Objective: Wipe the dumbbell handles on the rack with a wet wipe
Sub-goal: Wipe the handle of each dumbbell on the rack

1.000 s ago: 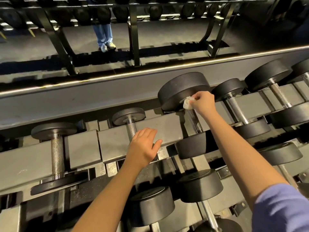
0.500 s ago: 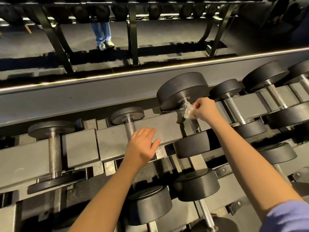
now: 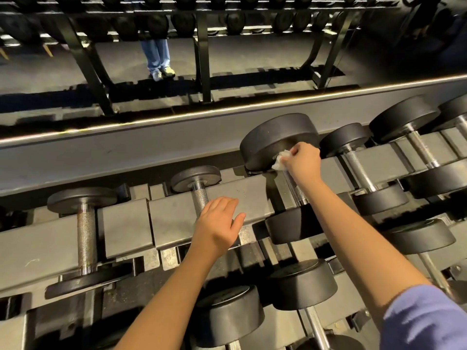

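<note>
A grey dumbbell rack (image 3: 126, 223) holds several black dumbbells with knurled steel handles. My right hand (image 3: 302, 160) grips a crumpled white wet wipe (image 3: 280, 160) pressed on the far end of one steel handle (image 3: 297, 192), right under that dumbbell's large black head (image 3: 275, 137). My left hand (image 3: 218, 227) lies flat on the rack's grey bar, fingers apart, covering the near end of a smaller dumbbell's handle (image 3: 200, 197). It holds nothing.
More dumbbells sit to the right (image 3: 361, 173) and left (image 3: 86, 236), and on the lower tier (image 3: 227, 314). Behind the rack runs a mirror that shows another rack and a person's jeans and shoes (image 3: 159, 56).
My right hand with the wipe slid a little down the handle, then back up to the end by the dumbbell's head. My left hand stayed on the bar.
</note>
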Demonstrator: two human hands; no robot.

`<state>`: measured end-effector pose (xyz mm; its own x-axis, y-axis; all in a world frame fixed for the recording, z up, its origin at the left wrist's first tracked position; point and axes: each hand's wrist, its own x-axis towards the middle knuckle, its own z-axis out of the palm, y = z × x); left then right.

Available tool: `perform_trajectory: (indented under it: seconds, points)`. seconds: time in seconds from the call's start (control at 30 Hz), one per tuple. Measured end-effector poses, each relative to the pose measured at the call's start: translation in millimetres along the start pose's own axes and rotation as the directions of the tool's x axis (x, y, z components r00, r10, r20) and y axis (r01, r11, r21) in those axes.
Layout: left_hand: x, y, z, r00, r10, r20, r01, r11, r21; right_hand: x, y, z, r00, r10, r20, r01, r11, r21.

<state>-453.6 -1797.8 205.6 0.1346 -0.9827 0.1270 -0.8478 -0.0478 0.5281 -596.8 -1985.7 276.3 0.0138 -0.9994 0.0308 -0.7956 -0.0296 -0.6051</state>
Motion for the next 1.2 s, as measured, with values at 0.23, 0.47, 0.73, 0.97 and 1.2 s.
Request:
perform_trajectory:
  seconds: [0.23, 0.47, 0.73, 0.97, 1.2]
  points:
    - [0, 2, -2, 1.000, -0.020, 0.017, 0.020, 1.000, 0.013, -8, 9, -7, 0.976, -0.014, 0.216, 0.092, 0.931, -0.354]
    - [0, 2, -3, 0.999, -0.035, 0.021, 0.035, 0.999, 0.017, -3, 7, -5, 0.974, -0.088, 0.208, 0.158, 0.925, -0.347]
    - [0, 3, -3, 0.999, -0.042, 0.008, 0.042, 0.999, 0.010, -12, 19, -10, 0.956, -0.040, 0.289, 0.175, 0.872, -0.457]
    - [-2, 1, 1, 0.999, -0.024, -0.047, 0.023, 1.000, -0.015, -9, 13, -12, 0.971, -0.037, 0.238, 0.137, 0.898, -0.419]
    - [-4, 0, 4, 0.993, 0.004, -0.120, -0.007, 1.000, -0.024, 9, 6, -7, 0.999, 0.019, 0.048, -0.018, 1.000, -0.011]
